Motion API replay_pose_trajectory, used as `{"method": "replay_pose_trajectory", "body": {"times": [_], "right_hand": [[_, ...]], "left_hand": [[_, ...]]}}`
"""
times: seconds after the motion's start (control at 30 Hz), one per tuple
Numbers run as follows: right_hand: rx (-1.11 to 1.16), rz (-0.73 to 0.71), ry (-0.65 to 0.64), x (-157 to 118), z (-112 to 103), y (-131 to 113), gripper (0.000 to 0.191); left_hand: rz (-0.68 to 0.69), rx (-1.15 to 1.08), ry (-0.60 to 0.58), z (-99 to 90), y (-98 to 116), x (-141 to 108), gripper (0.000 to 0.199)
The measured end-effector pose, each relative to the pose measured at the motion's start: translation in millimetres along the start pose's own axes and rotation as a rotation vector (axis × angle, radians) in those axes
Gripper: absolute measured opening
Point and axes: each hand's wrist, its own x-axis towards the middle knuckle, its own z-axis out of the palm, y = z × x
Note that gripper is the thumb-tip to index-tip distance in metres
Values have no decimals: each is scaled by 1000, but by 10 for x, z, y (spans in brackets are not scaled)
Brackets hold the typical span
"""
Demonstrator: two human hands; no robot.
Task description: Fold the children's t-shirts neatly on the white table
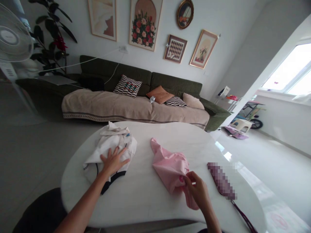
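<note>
My left hand [114, 161] rests with spread fingers on a crumpled white garment [111, 136] with dark trim, at the left of the white oval table. Over the table's middle, my right hand [195, 186] pinches the edge of a pink piece of cloth [170, 163]. The cloth is bunched and partly lifted at that edge; its exact kind cannot be made out. Right of it lies a purple-pink item [221, 181], blurred by pixels, with a dark strap [243, 215] running toward the table's near right edge.
The white table [145, 200] has a rounded edge all round. Behind it stands a green sofa [116, 68] with a beige cover and several cushions. A white fan [14, 38] is at the far left. A pale stool [240, 124] stands on the floor at right.
</note>
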Motion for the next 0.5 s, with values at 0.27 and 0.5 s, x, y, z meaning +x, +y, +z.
{"method": "replay_pose_trajectory", "body": {"times": [0.27,0.5], "right_hand": [[37,-97,-183,-438,-11,-116,24],[-117,-13,145,-690,265,472,38]], "left_hand": [[82,378,-83,-25,-294,42,55],[345,16,-156,15,595,-425,42]]}}
